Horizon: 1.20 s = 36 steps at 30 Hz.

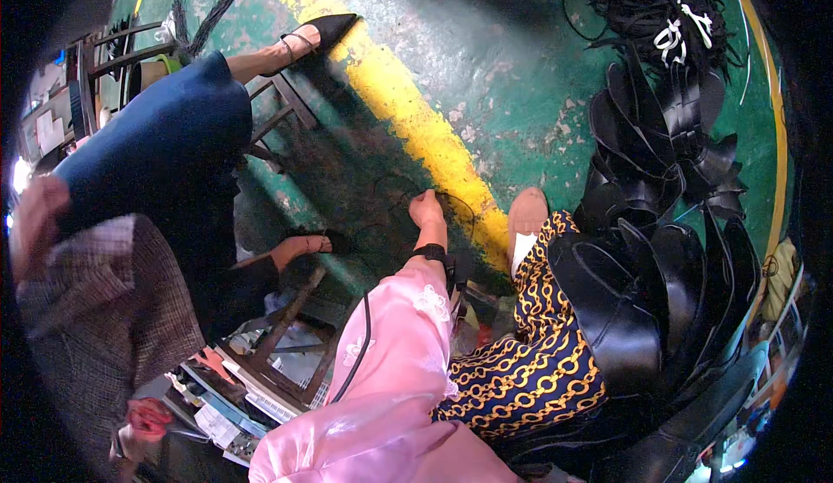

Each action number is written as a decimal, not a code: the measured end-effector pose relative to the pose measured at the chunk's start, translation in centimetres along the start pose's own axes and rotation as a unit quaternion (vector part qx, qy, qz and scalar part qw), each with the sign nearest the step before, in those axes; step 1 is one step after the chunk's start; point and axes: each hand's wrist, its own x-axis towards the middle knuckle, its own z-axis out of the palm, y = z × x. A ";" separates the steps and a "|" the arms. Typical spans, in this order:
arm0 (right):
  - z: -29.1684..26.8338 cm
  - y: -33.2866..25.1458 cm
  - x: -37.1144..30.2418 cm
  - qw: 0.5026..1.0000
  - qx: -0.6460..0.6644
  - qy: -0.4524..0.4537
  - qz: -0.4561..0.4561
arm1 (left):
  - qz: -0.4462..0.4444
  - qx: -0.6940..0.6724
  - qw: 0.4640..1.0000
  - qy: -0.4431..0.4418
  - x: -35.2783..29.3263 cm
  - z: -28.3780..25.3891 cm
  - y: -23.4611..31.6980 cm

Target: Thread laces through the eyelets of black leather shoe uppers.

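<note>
Green floor (pixel 521 79) with a worn yellow stripe (pixel 408 114) spreads below; at left, I see a co-worker's blue trouser leg (pixel 165 127). Mid-floor, the person's left hand (pixel 427 209) curls closed, seemingly on a thin dark cord (pixel 474 221), probably light, limp, best pinched along its length. Rightward, glossy black pieces (pixel 607 283) pile up, stiff-looking. The right hand is out of sight.

pink sleeve (pixel 386 327) — gold-chain-patterned navy trousers (pixel 529 366)

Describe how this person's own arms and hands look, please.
Only one arm shows, in a loose, shiny pink sleeve with white flower shapes. A thin black cord runs along it. The hand is bare, with a black band around the wrist.
</note>
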 end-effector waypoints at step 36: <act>-5.6 -1.6 -6.2 0.992 0.093 -0.040 -0.071 | 0.265 -0.030 0.933 -0.240 -3.0 -4.5 1.3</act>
